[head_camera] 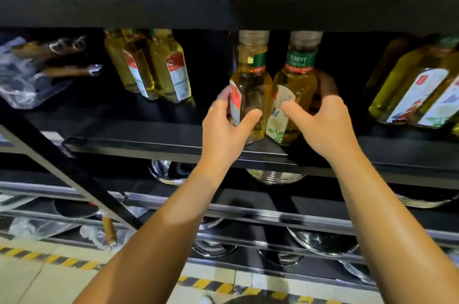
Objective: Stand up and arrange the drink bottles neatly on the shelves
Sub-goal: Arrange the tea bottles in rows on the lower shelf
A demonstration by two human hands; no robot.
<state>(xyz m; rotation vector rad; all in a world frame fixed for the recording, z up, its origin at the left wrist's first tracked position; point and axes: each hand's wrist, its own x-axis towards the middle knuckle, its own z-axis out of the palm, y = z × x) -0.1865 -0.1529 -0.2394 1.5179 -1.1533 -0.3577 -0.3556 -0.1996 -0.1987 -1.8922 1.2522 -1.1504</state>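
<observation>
Two bottles [250,95] [293,105] stand touching at the shelf [149,141] front, between bottle groups left [154,67] and right [417,95].

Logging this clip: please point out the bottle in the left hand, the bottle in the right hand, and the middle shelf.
Left bottle [252,95], head view, glass body.
Right bottle [295,87], head view, glass body.
Middle shelf [149,144], head view, front edge.

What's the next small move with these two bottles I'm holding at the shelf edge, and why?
Probably turn the left bottle until its label faces front, then slide both back a little. The left hand and right hand each grip a bottle upright, side by side near the shelf lip. The right bottle shows its label forward; the left one's label faces sideways.
</observation>
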